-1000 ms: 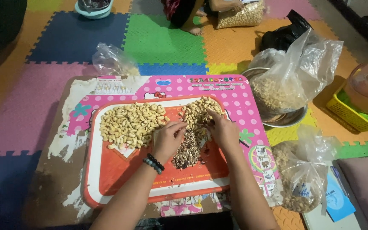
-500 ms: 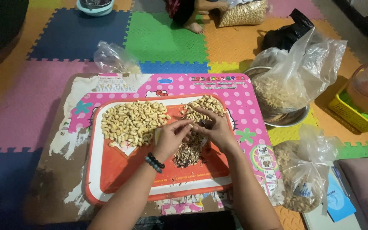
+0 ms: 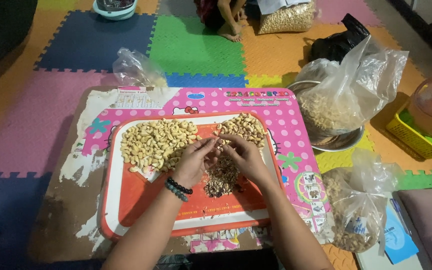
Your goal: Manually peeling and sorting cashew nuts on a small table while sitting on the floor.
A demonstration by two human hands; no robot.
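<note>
A: Our left hand point(image 3: 196, 161), the one with the dark bead bracelet point(image 3: 178, 189) at the wrist, hovers over the orange tray point(image 3: 141, 197), fingers curled in and pinched at the tips. We cannot make out what sits between them.

B: To its left lies the big heap of pale cashews point(image 3: 157, 144). Right below our hands is the dark pile of husks point(image 3: 221, 178).

A: Our right hand point(image 3: 243, 156) meets the left one fingertip to fingertip, also curled and pinching; whether it grips a nut, we cannot tell.

B: Behind it sits the smaller heap of nuts point(image 3: 243, 127), browner than the other. The tray rests on the pink worktop point(image 3: 288, 132).

A: Further right, off the worktop, a clear bag point(image 3: 343, 95) of nuts stands in a metal bowl point(image 3: 341, 141), and a tied bag point(image 3: 353, 210) lies on the foam floor mat point(image 3: 196, 45).
</note>
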